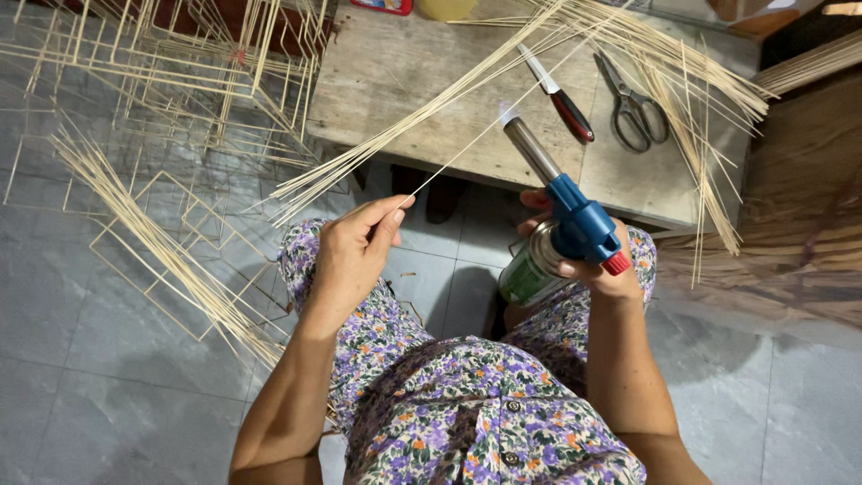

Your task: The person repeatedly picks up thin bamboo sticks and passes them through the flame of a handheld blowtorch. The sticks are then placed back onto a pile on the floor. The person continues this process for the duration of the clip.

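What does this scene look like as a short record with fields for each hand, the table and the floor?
left hand: pinches one thin stick near its end
right hand: grips a blue torch on a green can
torch nozzle: close under the stick, small flame at its tip
table: knife, scissors, loose sticks
floor: stick bundle, stick frames

1 head-worn camera looks steeply down, close over lap, floor and low table [395,81].
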